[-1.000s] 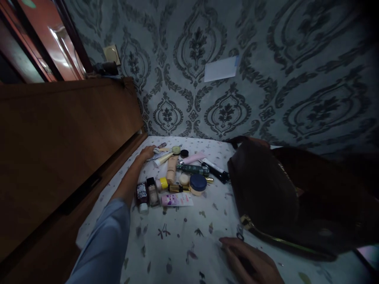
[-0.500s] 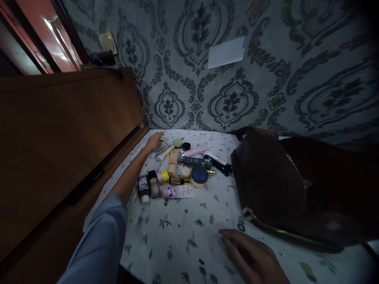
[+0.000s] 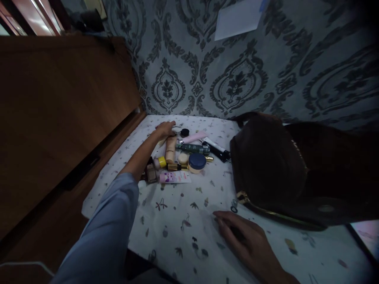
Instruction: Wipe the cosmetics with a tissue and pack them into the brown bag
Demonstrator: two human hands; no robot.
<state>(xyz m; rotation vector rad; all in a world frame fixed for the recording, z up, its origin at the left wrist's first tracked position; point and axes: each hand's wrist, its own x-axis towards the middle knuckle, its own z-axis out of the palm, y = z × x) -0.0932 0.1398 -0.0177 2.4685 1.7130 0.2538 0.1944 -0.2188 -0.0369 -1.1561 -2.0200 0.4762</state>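
Observation:
At the far left of the cosmetics my left hand (image 3: 166, 128) reaches down with bent fingers, beside a pale rounded edge. What its fingers hold is hidden; the tubes beneath are mostly covered. Close to it lie a small black round jar (image 3: 184, 132), a beige tube (image 3: 170, 150), a pink tube (image 3: 194, 137) and a dark green tube (image 3: 193, 148). Nearer to me are a navy-lidded jar (image 3: 197, 162), a yellow-capped bottle (image 3: 160, 162), a foundation bottle (image 3: 151, 172) and a white-and-pink tube (image 3: 175, 177). My right hand (image 3: 244, 238) rests on the cloth, loosely curled with thumb and forefinger apart, holding nothing.
A large dark brown bag (image 3: 266, 169) stands at the right, its gold zip towards me. A wooden cabinet (image 3: 65, 106) borders the left side. Patterned wallpaper (image 3: 237, 86) rises behind the printed tablecloth (image 3: 177, 221). A screen edge (image 3: 365, 236) shows at far right.
My left hand has moved right, over where the green-lidded round jar lay, hiding it. The camera has tilted down. My right hand stays in much the same place on the cloth.

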